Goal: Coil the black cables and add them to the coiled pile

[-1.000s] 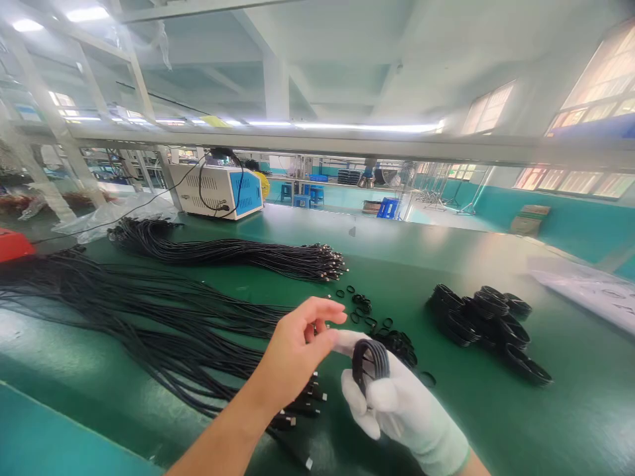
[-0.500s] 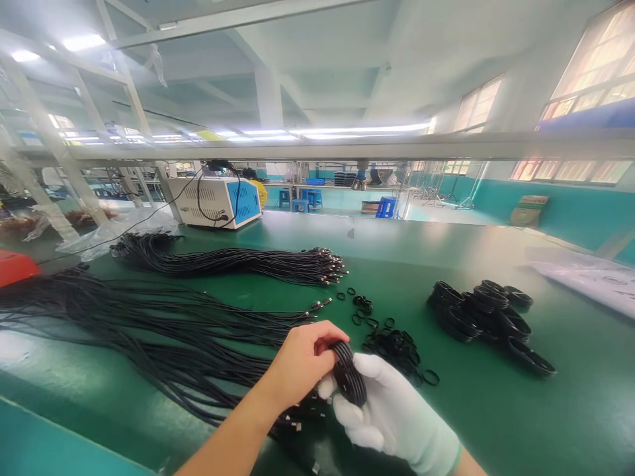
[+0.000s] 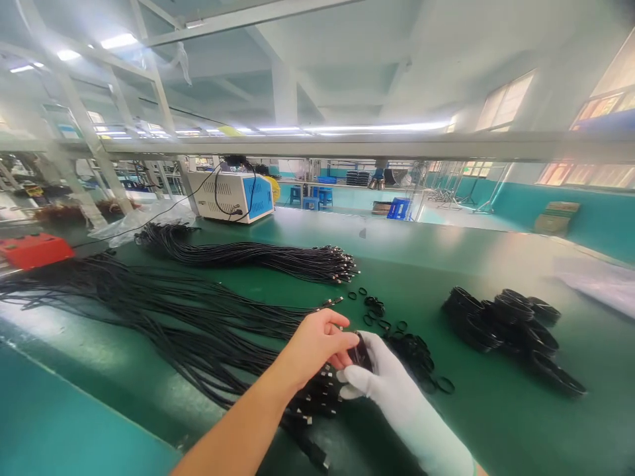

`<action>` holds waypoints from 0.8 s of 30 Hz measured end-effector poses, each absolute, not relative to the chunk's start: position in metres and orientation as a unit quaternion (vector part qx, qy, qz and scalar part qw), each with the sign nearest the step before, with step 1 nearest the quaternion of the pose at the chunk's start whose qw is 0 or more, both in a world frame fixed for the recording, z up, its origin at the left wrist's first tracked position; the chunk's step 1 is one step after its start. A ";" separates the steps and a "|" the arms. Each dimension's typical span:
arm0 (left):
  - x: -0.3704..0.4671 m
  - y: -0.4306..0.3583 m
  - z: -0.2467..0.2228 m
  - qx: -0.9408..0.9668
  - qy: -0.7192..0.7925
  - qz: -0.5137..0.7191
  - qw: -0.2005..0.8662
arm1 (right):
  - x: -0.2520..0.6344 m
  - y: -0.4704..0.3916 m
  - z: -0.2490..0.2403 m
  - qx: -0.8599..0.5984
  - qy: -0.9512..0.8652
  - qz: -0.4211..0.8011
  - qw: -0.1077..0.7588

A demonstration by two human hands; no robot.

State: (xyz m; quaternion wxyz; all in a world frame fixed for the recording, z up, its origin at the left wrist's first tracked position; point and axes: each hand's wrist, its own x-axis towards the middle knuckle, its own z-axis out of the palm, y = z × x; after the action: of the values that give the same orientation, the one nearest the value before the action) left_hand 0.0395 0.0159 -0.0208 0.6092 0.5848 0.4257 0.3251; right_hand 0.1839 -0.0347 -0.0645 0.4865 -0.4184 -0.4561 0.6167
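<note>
A coiled black cable (image 3: 364,356) is held between my two hands above the front of the green table. My bare left hand (image 3: 317,344) pinches its left side with thumb and fingers. Around its right side wraps my right hand (image 3: 384,377), in a white glove, hiding much of the coil. Just beyond the gloved hand lies a pile of small black rings (image 3: 414,354), with several single rings scattered beside it. Under and left of my left hand spread loose black cables (image 3: 169,324) with metal plug ends.
Another bundle of black cables (image 3: 248,256) lies farther back. Finished-looking cable coils (image 3: 516,330) are heaped at the right. A white and blue machine (image 3: 233,195) stands at the back, a red box (image 3: 37,250) at the left. A metal shelf bar (image 3: 317,149) crosses above the table.
My hands have turned the coil, so less of it shows, and my left fingers now reach across its near side. The view has swung slightly left.
</note>
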 end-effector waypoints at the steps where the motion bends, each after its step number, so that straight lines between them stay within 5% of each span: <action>1: 0.040 0.013 -0.023 0.580 0.432 0.338 0.602 | 0.186 -0.035 -0.065 -0.398 -0.457 0.630 0.486; 17: 0.039 -0.014 -0.044 0.553 0.374 0.311 0.676 | 0.182 -0.036 -0.075 -0.278 -0.414 0.731 0.467; 21: 0.040 -0.013 -0.041 0.606 0.403 0.290 0.622 | 0.184 -0.036 -0.074 -0.292 -0.401 0.731 0.468; 24: 0.036 -0.016 -0.037 0.692 0.490 0.317 0.426 | 0.185 -0.039 -0.069 -0.271 -0.392 0.755 0.449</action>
State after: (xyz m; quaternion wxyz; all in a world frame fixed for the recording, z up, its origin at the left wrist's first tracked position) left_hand 0.0359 -0.0162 -0.0367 0.4257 0.6917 0.4895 0.3174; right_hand 0.1854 -0.0394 -0.0688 0.4493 -0.2714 -0.3924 0.7553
